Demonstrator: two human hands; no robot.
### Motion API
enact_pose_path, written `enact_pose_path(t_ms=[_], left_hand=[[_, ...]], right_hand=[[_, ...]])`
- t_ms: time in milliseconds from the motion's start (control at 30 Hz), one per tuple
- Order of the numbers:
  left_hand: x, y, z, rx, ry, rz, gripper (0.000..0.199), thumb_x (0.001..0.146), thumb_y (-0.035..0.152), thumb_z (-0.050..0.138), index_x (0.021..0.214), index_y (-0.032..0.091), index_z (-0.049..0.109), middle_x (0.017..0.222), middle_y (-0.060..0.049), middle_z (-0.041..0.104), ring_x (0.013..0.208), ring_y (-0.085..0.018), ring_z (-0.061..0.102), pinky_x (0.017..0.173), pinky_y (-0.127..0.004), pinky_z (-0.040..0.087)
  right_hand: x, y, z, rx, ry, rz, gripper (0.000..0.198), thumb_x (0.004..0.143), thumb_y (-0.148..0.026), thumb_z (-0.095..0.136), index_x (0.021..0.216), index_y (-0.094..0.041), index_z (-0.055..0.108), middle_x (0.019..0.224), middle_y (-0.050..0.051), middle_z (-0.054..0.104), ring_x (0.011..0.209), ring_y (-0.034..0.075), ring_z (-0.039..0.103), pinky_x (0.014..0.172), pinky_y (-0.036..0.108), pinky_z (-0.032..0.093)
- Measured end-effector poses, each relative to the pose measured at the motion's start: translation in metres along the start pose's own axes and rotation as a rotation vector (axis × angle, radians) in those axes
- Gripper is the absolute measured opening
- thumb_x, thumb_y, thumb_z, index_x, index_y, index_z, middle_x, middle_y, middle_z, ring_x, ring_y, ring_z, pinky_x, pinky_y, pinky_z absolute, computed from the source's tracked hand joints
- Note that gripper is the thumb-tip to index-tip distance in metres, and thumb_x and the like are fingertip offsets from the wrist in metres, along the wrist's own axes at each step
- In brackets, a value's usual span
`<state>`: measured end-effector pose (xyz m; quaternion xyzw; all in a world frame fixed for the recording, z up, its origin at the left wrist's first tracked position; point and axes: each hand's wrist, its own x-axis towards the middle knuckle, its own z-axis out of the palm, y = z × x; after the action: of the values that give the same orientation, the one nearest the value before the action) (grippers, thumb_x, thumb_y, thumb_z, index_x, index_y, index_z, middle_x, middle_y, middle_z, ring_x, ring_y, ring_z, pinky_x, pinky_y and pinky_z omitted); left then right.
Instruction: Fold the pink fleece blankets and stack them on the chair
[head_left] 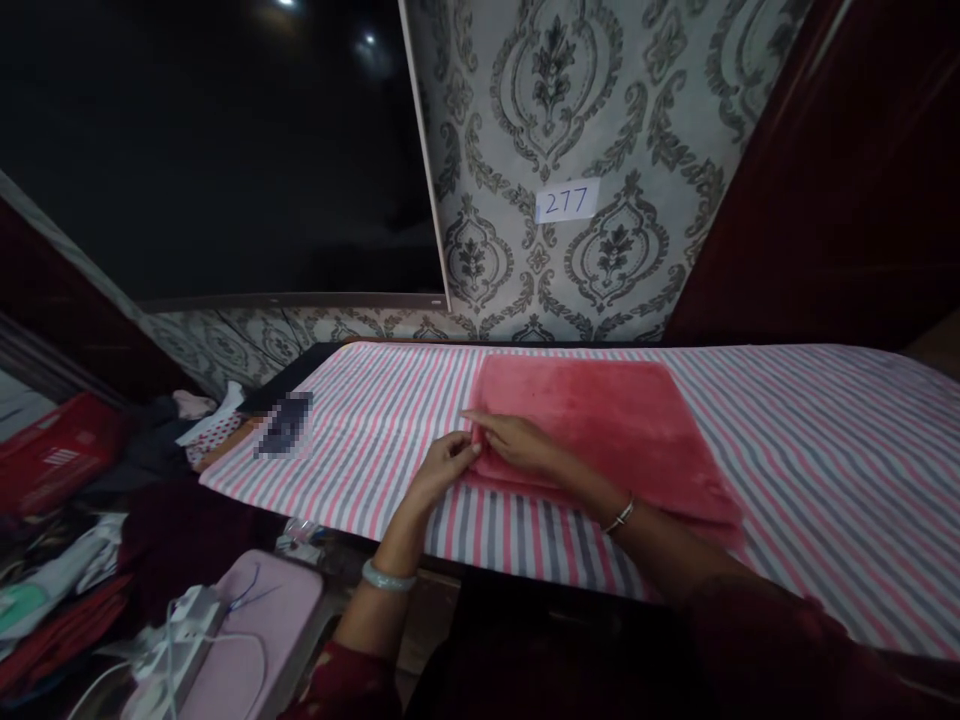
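A coral-red plush cloth (592, 410), folded into a flat rectangle, lies on a striped pink, grey and white sheet (375, 420). My left hand (442, 465) pinches the cloth's left edge near its front corner, thumb and fingertips together. Just beside it, my right hand (517, 440) rests on the same edge with its fingers stretched out toward the left. The right forearm crosses over the front part of the cloth and hides some of it. Several soft layers show along the cloth's front edge.
A large dark television (225, 150) stands behind on the left. A blurred-out dark object (285, 425) lies on the sheet's left end. Below left are a power strip (184, 640) with cables on a pink surface (262, 620), heaped clothes and a red bag (60, 450).
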<state>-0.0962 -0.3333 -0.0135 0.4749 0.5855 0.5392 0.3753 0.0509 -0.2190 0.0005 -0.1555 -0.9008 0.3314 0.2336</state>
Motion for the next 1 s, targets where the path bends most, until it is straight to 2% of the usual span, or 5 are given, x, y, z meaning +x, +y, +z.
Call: enact_pose_path(t_ms=[133,333,633,867,1000], left_hand=[[0.0,-0.005,-0.006,0.241,0.029,0.076,0.026,0.076,0.046,0.072,0.072,0.02,0.071,0.073,-0.002,0.062,0.074,-0.018,0.056,0.071,-0.029,0.044],[-0.004,-0.009,-0.013,0.211,-0.001,0.15,0.018,0.083,0.036,0.06,0.076,0.022,0.069,0.08,-0.003,0.063,0.082,-0.02,0.059,0.084,-0.032,0.046],[0.004,-0.019,-0.006,0.068,0.117,0.052,0.02,0.072,0.035,0.069,0.083,0.02,0.061,0.074,0.001,0.06,0.07,-0.015,0.054,0.069,-0.027,0.042],[-0.005,-0.019,-0.007,0.053,0.056,0.061,0.016,0.073,0.034,0.063,0.072,0.019,0.058,0.066,0.004,0.053,0.064,-0.012,0.047,0.064,-0.025,0.039],[-0.013,-0.022,-0.011,0.009,0.049,0.045,0.019,0.075,0.036,0.065,0.074,0.018,0.061,0.07,0.002,0.056,0.068,-0.013,0.05,0.066,-0.025,0.041]], right_hand=[[0.0,0.007,0.007,0.015,0.02,0.025,0.025,0.079,-0.009,0.047,0.088,-0.021,0.066,0.089,0.002,0.073,0.08,0.018,0.064,0.075,0.027,0.047],[-0.011,0.022,0.016,0.335,0.261,0.016,0.016,0.071,-0.014,0.044,0.08,-0.022,0.055,0.075,-0.002,0.061,0.069,0.015,0.055,0.066,0.025,0.044],[-0.012,0.027,0.023,0.4,0.322,-0.052,0.023,0.074,-0.017,0.046,0.09,-0.02,0.063,0.084,0.001,0.066,0.074,0.016,0.059,0.072,0.028,0.048],[-0.014,0.027,0.022,0.301,0.255,-0.084,0.045,0.08,-0.013,0.051,0.122,-0.019,0.066,0.109,0.006,0.072,0.09,0.017,0.065,0.078,0.029,0.052],[-0.013,0.029,0.022,0.215,0.187,-0.09,0.044,0.082,-0.013,0.053,0.123,-0.018,0.067,0.113,0.008,0.071,0.089,0.017,0.063,0.08,0.031,0.052]])
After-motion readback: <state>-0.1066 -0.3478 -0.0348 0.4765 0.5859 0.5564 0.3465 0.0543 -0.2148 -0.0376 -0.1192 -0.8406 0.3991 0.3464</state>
